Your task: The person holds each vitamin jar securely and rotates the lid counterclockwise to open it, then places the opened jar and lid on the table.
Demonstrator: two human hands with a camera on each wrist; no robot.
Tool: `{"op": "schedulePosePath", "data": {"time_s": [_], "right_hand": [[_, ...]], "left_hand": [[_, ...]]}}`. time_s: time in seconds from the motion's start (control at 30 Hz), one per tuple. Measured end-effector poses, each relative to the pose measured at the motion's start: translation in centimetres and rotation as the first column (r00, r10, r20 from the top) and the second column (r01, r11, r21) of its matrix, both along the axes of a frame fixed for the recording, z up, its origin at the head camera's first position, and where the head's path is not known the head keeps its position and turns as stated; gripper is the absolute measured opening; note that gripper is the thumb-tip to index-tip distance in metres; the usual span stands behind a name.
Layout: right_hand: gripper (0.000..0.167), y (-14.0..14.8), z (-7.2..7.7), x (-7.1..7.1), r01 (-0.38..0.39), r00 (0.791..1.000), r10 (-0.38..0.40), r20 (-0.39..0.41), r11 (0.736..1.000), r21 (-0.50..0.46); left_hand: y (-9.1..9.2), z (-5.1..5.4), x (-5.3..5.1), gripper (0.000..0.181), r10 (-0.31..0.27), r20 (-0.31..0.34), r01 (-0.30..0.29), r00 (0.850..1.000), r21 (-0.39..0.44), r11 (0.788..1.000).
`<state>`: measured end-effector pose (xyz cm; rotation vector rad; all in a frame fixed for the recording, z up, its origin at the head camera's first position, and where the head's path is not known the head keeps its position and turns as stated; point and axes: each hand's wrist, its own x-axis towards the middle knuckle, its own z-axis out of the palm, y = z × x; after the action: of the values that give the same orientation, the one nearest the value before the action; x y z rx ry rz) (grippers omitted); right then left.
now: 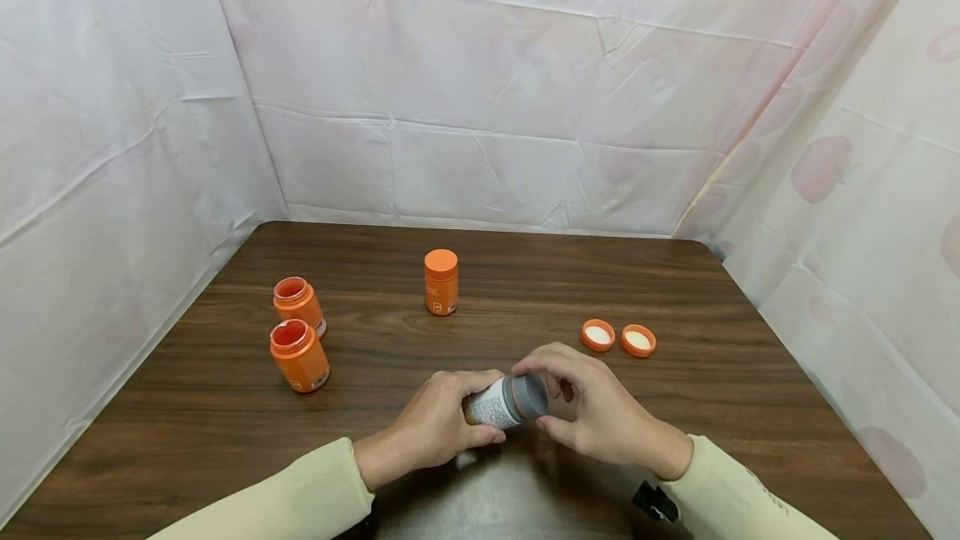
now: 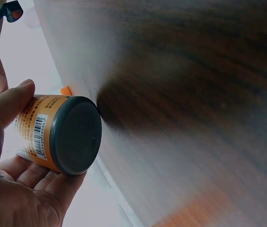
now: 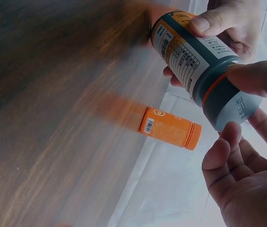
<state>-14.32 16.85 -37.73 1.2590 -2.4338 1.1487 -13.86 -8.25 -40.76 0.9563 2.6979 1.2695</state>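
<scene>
A grey supplement bottle with a white printed label is tilted on its side above the table's near middle. My left hand grips its body, thumb on one side and fingers on the other. In the left wrist view the dark base of the bottle faces the camera. The thumb and index finger of my right hand pinch the grey cap, which sits on the bottle. A thin orange band shows by the cap in the right wrist view; the other right fingers are bent below it.
Two uncapped orange bottles stand at the left. A capped orange bottle stands upright at the back middle. Two orange caps lie with their white insides up, right of centre. White sheets hang around the brown table.
</scene>
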Motion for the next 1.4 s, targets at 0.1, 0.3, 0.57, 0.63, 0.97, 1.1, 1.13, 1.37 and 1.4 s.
{"op": "schedulePosePath", "data": {"time_s": [0.1, 0.3, 0.57, 0.63, 0.97, 1.1, 1.13, 1.37, 1.4], "right_hand": [[0.068, -0.1, 0.0, 0.0, 0.002, 1.000, -0.002, 0.000, 1.000, 0.003], [0.059, -0.2, 0.0, 0.0, 0.036, 0.999, -0.036, -0.001, 0.999, 0.006], [0.044, -0.4, 0.2, 0.2, 0.198, 0.976, -0.202, 0.082, 0.979, 0.055], [0.043, -0.4, 0.3, 0.2, 0.230, 0.963, -0.240, 0.121, 0.969, 0.086], [0.038, -0.6, 0.7, 0.1, 0.265, 0.940, -0.291, 0.179, 0.951, 0.156], [0.036, -0.7, 0.9, 0.0, 0.266, 0.937, -0.298, 0.182, 0.947, 0.179], [0.035, -0.8, 0.9, 0.0, 0.266, 0.936, -0.299, 0.183, 0.946, 0.184], [0.031, -0.9, 1.0, -0.1, 0.243, 0.945, -0.279, 0.173, 0.948, 0.205], [0.030, -0.9, 1.0, -0.1, 0.237, 0.947, -0.272, 0.170, 0.950, 0.203]], "left_hand": [[0.0, 0.0, 0.0, 0.049, 0.001, 0.003, -0.001, 1.000, -0.001, 1.000], [-0.1, -0.1, 0.0, 0.048, 0.001, 0.001, -0.001, 1.000, -0.007, 1.000], [-0.1, 0.0, 0.0, 0.047, -0.007, 0.024, 0.007, 1.000, 0.011, 1.000], [-0.1, 0.0, 0.0, 0.048, -0.006, 0.028, 0.006, 1.000, 0.014, 1.000], [-0.1, 0.1, 0.0, 0.048, -0.001, 0.028, 0.000, 1.000, 0.009, 1.000], [-0.1, 0.1, 0.0, 0.047, -0.001, 0.034, 0.001, 0.999, 0.010, 1.000], [-0.1, 0.1, 0.0, 0.047, -0.001, 0.036, 0.001, 0.999, 0.009, 1.000], [-0.1, 0.1, 0.0, 0.047, -0.001, 0.044, 0.001, 0.999, 0.008, 1.000], [-0.1, 0.1, 0.0, 0.047, -0.002, 0.044, 0.002, 0.999, 0.009, 1.000]]}}
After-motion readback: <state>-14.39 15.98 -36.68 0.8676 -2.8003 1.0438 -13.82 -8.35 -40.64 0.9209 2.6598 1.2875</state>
